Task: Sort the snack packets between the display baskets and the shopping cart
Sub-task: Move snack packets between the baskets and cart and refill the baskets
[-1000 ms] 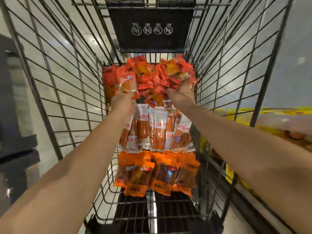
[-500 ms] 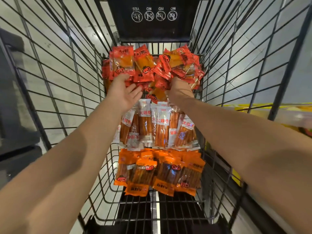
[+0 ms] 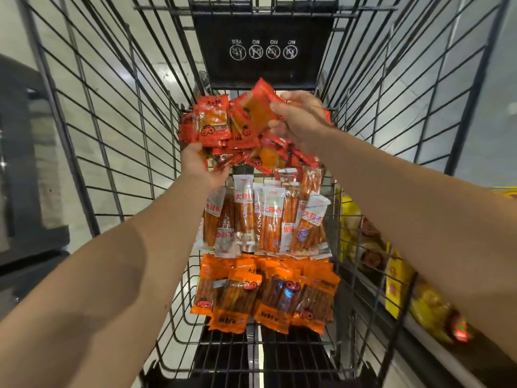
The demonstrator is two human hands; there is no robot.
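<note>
Snack packets fill the black wire shopping cart (image 3: 112, 135) in three groups down the middle of the frame. At the top, small red foil packets (image 3: 215, 121) are bunched in a loose heap that we lift with both hands. Our left hand (image 3: 200, 163), centre-left, cups the underside of the heap, its fingers curled up around the lowest red packets. Our right hand (image 3: 298, 120), upper centre-right, clutches more red packets from above, with thumb and fingers wrapped over them. Several red packets hang between the two hands. Below them, in the centre of the frame, long clear packets with white labels and orange sticks inside (image 3: 268, 219) lie side by side on the cart floor. Just under those, at lower centre, orange packets with dark sticks (image 3: 265, 292) overlap in a row. A black plastic panel with white icons (image 3: 263, 49) sits at the top centre. Yellow packaged goods (image 3: 397, 287) show through the wires at lower right.
</note>
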